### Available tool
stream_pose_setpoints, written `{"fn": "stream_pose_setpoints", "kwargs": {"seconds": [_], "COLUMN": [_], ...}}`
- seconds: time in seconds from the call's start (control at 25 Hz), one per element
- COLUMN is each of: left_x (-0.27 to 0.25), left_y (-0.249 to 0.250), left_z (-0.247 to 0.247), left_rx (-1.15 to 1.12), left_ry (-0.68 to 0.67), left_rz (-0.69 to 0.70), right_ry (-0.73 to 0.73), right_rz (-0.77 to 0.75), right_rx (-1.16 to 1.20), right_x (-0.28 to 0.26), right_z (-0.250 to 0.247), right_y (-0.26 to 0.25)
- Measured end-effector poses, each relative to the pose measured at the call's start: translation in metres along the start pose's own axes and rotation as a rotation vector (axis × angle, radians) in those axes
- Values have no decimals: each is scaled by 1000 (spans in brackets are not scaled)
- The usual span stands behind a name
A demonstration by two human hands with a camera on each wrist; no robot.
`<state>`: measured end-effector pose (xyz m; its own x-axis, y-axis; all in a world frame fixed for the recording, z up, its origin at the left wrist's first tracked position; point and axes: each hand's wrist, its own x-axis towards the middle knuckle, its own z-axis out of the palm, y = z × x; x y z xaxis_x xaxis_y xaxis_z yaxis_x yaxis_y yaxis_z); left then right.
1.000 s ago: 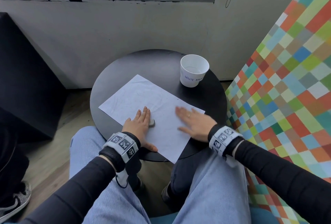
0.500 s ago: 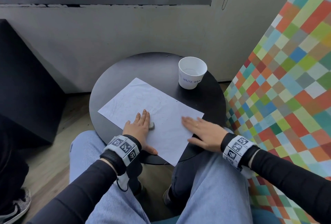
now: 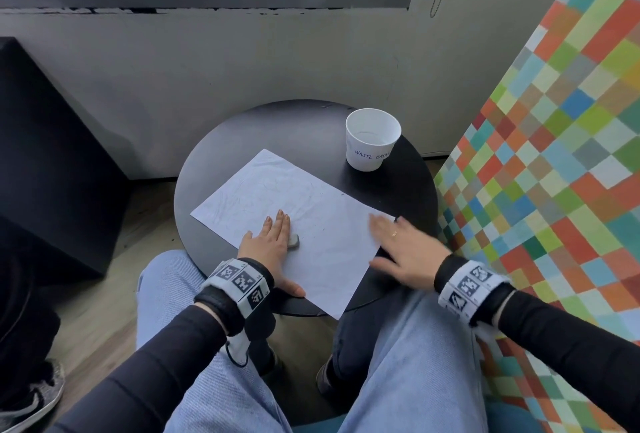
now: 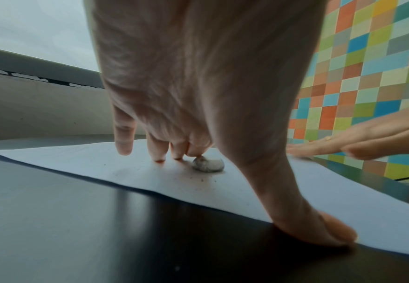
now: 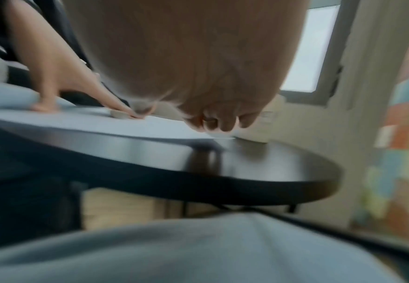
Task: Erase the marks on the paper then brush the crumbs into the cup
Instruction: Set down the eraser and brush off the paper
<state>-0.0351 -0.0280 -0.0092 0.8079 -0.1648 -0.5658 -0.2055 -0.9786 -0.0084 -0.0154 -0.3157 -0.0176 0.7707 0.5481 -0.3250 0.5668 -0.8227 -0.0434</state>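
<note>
A white sheet of paper point(image 3: 304, 211) with faint pencil marks lies on the round black table point(image 3: 277, 128). My left hand point(image 3: 273, 238) lies flat on the paper's near edge, fingers straight, thumb point(image 4: 319, 229) spread onto the table. A small grey-white eraser point(image 3: 293, 239) point(image 4: 208, 164) rests on the paper beside the index finger, touching it. Dark crumbs point(image 4: 198, 179) speckle the paper near the eraser. My right hand point(image 3: 401, 245), flat with straight fingers and blurred, lies over the paper's right corner. A white paper cup point(image 3: 372, 138) labelled "WASTE BASKET" stands upright at the table's far right.
A multicoloured chequered panel point(image 3: 554, 155) rises close to the table's right side. A grey wall point(image 3: 242, 62) under a window lies behind. A black block point(image 3: 41, 155) stands at left. My knees in blue jeans point(image 3: 398, 346) sit under the near table edge.
My right hand has swept right across the paper, from its middle to its right corner. The left hand and the eraser have stayed in place.
</note>
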Motion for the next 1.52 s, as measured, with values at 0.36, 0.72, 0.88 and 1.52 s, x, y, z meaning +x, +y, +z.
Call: {"fn": "stream_pose_setpoints", "kwargs": {"seconds": [0.36,0.72,0.88,1.52], "left_x": [0,2,2,1], "left_y": [1,-1,-1,0], "left_z": [2,4,6,4], "left_rx": [10,2,9,5], "left_ry": [22,35,34,19], "left_rz": [-2,4,2,-2], "right_ry": [32,30,-139,7], "right_rz": [-248,62,-448,31], "right_rx": [7,-16,57,-93], "right_x": [-24,-18,-35,-13], "right_z": [10,-5,20,-7], "right_y": [-41,-7,-78,-21]}}
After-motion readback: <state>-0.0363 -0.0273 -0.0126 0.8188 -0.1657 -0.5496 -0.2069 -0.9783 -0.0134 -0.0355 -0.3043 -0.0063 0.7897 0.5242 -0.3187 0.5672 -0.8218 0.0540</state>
